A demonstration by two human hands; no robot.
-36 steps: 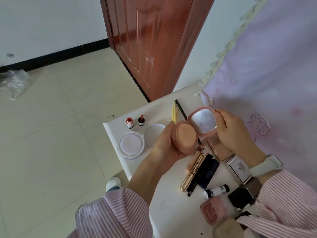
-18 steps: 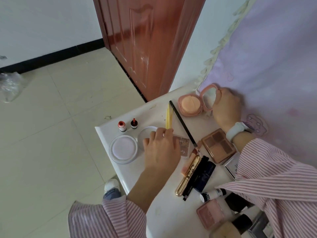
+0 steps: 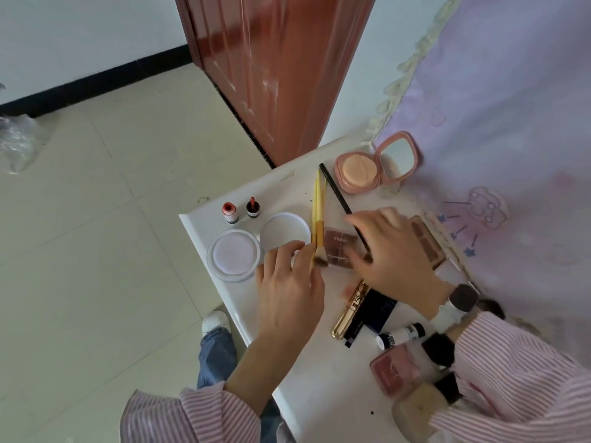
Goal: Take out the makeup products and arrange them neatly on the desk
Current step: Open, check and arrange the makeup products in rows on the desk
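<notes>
The white desk (image 3: 319, 372) holds the makeup. An open pink powder compact (image 3: 358, 175) with its mirror lid up stands at the far edge. Two yellow brushes (image 3: 318, 199) and a black pencil (image 3: 334, 190) lie beside it. My left hand (image 3: 287, 295) pinches the yellow brushes near their bristle end. My right hand (image 3: 393, 254), blurred and with fingers spread, hovers over a small brown eyeshadow palette (image 3: 339, 246) and a larger palette (image 3: 428, 241), holding nothing.
Two small red bottles (image 3: 240, 212) and two round clear lids with puffs (image 3: 233, 254) sit at the desk's left corner. A gold tube (image 3: 348, 311), dark box, white tube, pink blush (image 3: 396, 369) and foundation bottle crowd the near right. Purple fabric (image 3: 499, 123) borders the right.
The open compact went from both hands to the far edge of the desk. My right hand let go of it and came back over the palettes. My left hand closed in on the yellow brushes.
</notes>
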